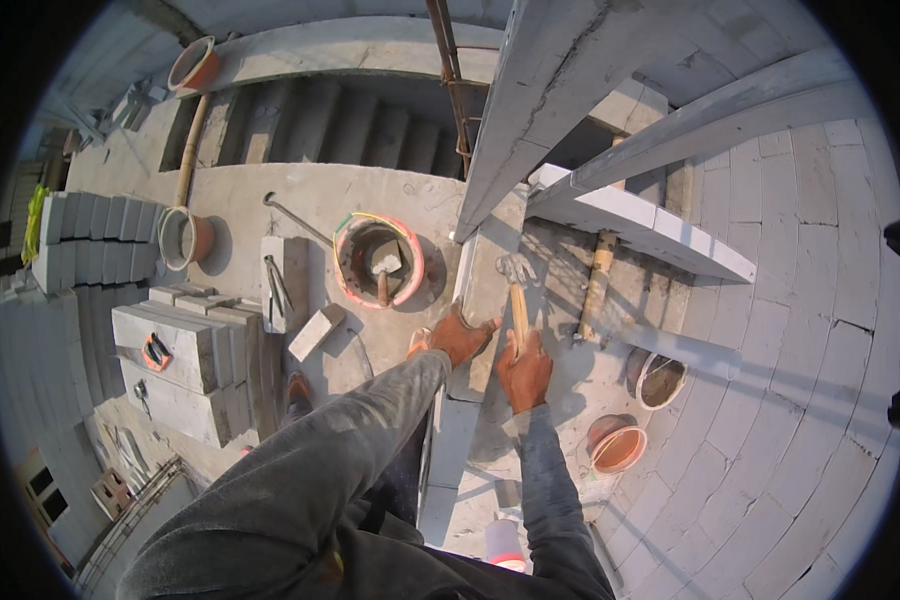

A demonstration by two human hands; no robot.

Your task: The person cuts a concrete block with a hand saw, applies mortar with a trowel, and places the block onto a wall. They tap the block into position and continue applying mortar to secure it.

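My left hand [458,338] grips the top edge of a narrow grey block course [448,466] running below me, thumb extended to the right. My right hand [525,372] is closed round the pale wooden handle of a hammer [519,312], just right of my left hand; its head [515,268] is over the upper part of the blocks. Up and to the left stands an orange-rimmed bucket [410,280] with a trowel [384,258] inside. An upright grey board [485,185] rises beyond the hammer.
Stacked blocks [170,350] and a long block [286,280] are at left. Concrete stairs [350,125] descend beyond the ledge. An angled beam [690,125] crosses upper right, above a block wall [790,400]. Buckets [616,443] and a pole [598,275] lie right of the course.
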